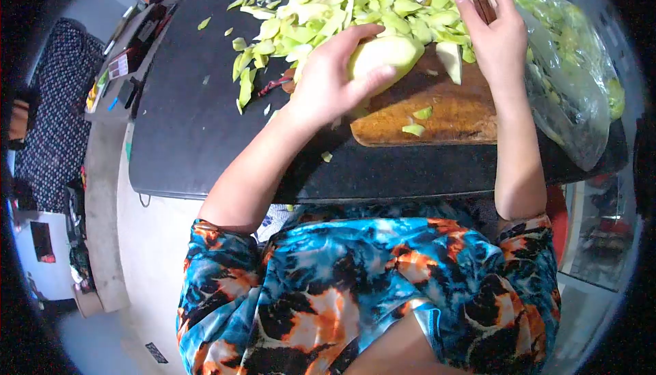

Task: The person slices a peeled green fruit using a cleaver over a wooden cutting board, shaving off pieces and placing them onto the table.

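Note:
My left hand (322,80) is wrapped round a large, pale peeled green mango (388,57), above the left part of a wooden cutting board (437,122). My right hand (502,44) grips the brown handle of a knife (484,7) at the board's far right; its blade points away and is partly cut off by the top edge of the view. A wide heap of green peel and pale slices (307,23) covers the table behind the board. One pale slice (449,61) and a few small scraps lie on the wood.
A clear plastic bag (581,102) with green fruit in it lies at the right of the dark table (184,136). A red twisted cord (275,86) shows beside my left wrist. Further left stands a low shelf (109,95) with small items, near a patterned dark cloth (58,102).

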`<state>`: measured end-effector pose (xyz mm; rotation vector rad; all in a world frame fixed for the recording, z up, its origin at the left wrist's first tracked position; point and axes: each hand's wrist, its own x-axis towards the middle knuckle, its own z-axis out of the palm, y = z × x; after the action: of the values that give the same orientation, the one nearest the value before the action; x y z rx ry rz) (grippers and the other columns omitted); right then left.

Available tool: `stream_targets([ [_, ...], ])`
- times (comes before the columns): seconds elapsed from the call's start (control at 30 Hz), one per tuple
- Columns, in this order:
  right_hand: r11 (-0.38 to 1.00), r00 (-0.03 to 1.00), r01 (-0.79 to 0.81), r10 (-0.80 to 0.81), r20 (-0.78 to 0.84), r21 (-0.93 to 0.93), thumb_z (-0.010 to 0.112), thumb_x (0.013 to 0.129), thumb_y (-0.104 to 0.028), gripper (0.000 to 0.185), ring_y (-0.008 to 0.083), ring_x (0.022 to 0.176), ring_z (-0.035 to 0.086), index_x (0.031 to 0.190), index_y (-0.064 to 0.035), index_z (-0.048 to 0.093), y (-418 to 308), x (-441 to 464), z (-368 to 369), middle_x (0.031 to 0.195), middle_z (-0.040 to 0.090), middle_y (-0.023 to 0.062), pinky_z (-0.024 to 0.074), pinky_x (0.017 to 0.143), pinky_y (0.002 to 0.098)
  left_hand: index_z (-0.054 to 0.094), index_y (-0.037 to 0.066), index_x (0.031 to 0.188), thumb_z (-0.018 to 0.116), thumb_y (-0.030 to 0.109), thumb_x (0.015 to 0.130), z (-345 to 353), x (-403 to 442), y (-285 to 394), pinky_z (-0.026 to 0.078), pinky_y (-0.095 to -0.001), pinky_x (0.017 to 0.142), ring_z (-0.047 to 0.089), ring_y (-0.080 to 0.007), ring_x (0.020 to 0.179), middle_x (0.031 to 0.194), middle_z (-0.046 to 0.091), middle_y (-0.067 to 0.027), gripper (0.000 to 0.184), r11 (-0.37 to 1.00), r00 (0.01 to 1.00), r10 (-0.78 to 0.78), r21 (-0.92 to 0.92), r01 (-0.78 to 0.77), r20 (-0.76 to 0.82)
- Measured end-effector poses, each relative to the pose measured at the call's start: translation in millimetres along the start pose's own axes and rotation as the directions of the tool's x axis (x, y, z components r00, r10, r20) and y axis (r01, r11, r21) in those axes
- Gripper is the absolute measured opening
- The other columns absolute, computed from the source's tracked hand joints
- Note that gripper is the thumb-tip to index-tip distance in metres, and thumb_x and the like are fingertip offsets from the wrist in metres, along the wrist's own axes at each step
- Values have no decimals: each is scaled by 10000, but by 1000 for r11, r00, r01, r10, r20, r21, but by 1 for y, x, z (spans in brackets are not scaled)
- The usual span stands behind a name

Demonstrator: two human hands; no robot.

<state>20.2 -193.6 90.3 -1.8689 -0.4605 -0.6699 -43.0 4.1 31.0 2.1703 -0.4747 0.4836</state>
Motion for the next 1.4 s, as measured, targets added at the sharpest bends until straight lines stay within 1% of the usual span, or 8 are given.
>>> stream_targets([
  [0.27, 967, 976, 217, -219, -1, 133, 616, 822, -63, 413, 63, 648, 514, 1199, 22, 470, 22, -5, 10, 785, 570, 25, 420, 583, 203, 637, 36, 1046, 463, 203, 923, -15, 16, -59, 446, -245, 770, 565, -114, 851, 950, 643, -47, 271, 958, 944, -274, -145, 249, -183],
  [0.47, 992, 990, 36, -52, 131, 123, 638, 858, -275, 279, 25, 597, 412, 911, -6, 590, 40, 4, -8, 631, 470, -45, 308, 527, 179, 595, 110, 1143, 556, 333, 868, -47, 16, -79, 374, -374, 945, 497, -320, 1090, 1150, 567, -136, 356, 559, 899, 222, 804, 200, -377],
  [0.57, 999, 971, 43, -42, 237, 2, 592, 886, -315, 314, 20, 600, 372, 820, -8, 592, 51, 10, -11, 626, 427, -51, 270, 520, 183, 564, 20, 1159, 489, 284, 916, -30, 22, -71, 366, -361, 960, 501, -300, 1095, 1105, 577, -168, 367, 938, 985, 36, 347, 25, -168],
  [0.67, 990, 964, 31, -65, 257, 134, 576, 897, -306, 310, 19, 609, 354, 805, -10, 588, 41, 4, -7, 636, 403, -55, 260, 532, 182, 526, 42, 1197, 521, 274, 903, -16, 13, -41, 361, -339, 974, 509, -249, 1101, 1135, 566, -132, 375, 941, 976, 190, 264, -211, 104],
  [0.87, 983, 968, 82, -117, 222, 162, 591, 891, -272, 269, 16, 623, 371, 818, -13, 585, 35, 4, -10, 661, 425, -64, 289, 553, 179, 516, 58, 1189, 755, 247, 717, -40, 10, -17, 388, -327, 952, 509, -206, 1104, 1146, 565, -92, 562, 1000, 934, -22, -11, 28, 358],
  [1.03, 977, 979, 95, -126, 158, 191, 660, 841, -185, 192, 13, 640, 416, 859, -15, 572, 30, -2, -4, 696, 488, -56, 336, 574, 170, 520, 70, 1128, 822, 206, 594, -36, 7, -1, 471, -309, 821, 595, -186, 941, 977, 631, -86, 629, 938, 877, -273, 313, 150, 396],
  [1.17, 976, 969, 185, -200, 145, 112, 675, 827, -170, 196, 15, 640, 433, 853, -10, 563, 29, -4, -3, 721, 518, -52, 351, 573, 168, 487, 80, 1174, 807, 225, 622, -19, 7, -28, 487, -293, 752, 582, -171, 882, 995, 609, -68, 655, 986, 973, -163, -2, 166, 165],
  [1.4, 982, 924, 178, -187, 333, 58, 760, 718, -258, 322, 132, 521, 496, 682, -42, 524, -9, -32, 10, 581, 512, 34, 402, 498, 280, 352, 112, 1323, 309, 516, 936, -16, 8, -19, 526, -378, 737, 573, -234, 1001, 1218, 512, -93, 561, 169, 924, -330, -951, 259, 193],
])
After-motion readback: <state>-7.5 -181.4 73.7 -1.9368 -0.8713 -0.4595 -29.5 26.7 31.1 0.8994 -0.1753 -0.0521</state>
